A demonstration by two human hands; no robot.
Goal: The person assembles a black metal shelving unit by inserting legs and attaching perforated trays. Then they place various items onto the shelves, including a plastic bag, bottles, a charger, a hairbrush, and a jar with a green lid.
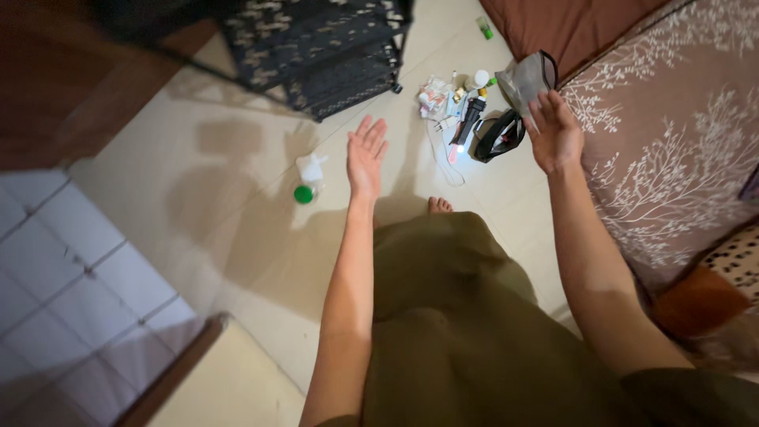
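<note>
Blurring hides the small clutter (452, 99) on the pale floor tiles (237, 229) at twelve o'clock; a black wire rack (320, 47) is cut off at eleven. The grey fabric pouch (528, 79), soft and crumpled, sits at one o'clock, gripped by the right hand (555, 134). The left hand (366, 154) is flat, fingers spread, holding nothing

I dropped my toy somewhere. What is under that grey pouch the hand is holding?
Under the grey pouch, held by the right hand, lies a black bag. The hand covers part of it.
</note>
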